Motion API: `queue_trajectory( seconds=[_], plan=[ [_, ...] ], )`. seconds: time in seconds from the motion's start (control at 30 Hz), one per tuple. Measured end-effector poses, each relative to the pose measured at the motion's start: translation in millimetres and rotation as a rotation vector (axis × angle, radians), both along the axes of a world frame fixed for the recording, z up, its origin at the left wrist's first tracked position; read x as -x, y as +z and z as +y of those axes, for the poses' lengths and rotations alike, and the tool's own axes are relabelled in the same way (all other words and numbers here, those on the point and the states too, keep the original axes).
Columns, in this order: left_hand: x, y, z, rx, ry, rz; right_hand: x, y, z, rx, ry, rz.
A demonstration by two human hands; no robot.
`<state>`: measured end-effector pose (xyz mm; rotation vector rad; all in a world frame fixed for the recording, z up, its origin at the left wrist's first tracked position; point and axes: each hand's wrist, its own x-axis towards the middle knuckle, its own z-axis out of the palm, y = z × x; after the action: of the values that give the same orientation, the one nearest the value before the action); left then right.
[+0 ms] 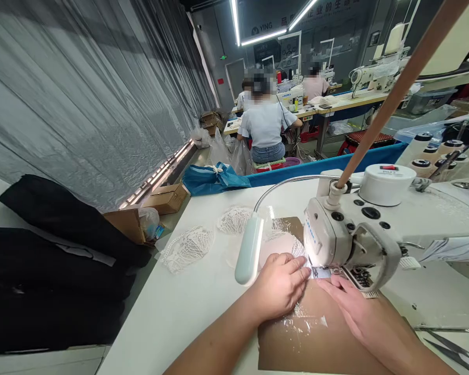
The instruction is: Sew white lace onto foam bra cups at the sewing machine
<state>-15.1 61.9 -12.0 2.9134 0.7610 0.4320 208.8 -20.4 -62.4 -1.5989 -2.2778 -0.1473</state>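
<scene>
Beside the needle area of a white sewing machine (324,234), my left hand (283,284) presses a pale fabric piece with a lace edge (277,249), its bent fingers close together. From the other side, my right hand (349,302) reaches to the presser foot, thumb and fingertips closed at the fabric's near edge; their exact hold is partly hidden. Under both hands lies a brown sheet (289,344) with shiny clear tape on it. Left of the work, two white lace pieces, one nearer (189,247) and one farther (234,220), lie flat on the white table (172,317).
A pale green lamp (250,250) on a bendy neck hangs close to my left hand. Scissors (453,351) lie at the lower right. Thread cones (420,148) stand behind the machine. Co-workers (266,125) sit at other machines ahead. Cardboard boxes (166,198) stand on the floor.
</scene>
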Motion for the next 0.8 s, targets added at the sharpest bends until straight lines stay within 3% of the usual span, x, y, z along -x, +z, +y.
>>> queue_trajectory(
  seconds=[0.23,0.33,0.47,0.6,0.8],
  plan=[
    [3,2.8,-3,-0.028,0.063,0.08,3,5.0,-4,0.018,0.023,0.015],
    [5,13.7,-10,-0.002,0.147,0.161,1,5.2,-4,-0.002,0.008,0.069],
    [5,33.9,-24,0.158,0.222,0.286,-3,3.4,-3,-0.042,0.011,0.101],
    [3,38.4,-31,0.225,0.163,0.279,-7,3.6,-3,-0.051,0.011,0.109],
    [0,24.5,-30,0.201,0.022,0.137,-9,4.2,-4,-0.038,0.052,0.125]
  ],
)
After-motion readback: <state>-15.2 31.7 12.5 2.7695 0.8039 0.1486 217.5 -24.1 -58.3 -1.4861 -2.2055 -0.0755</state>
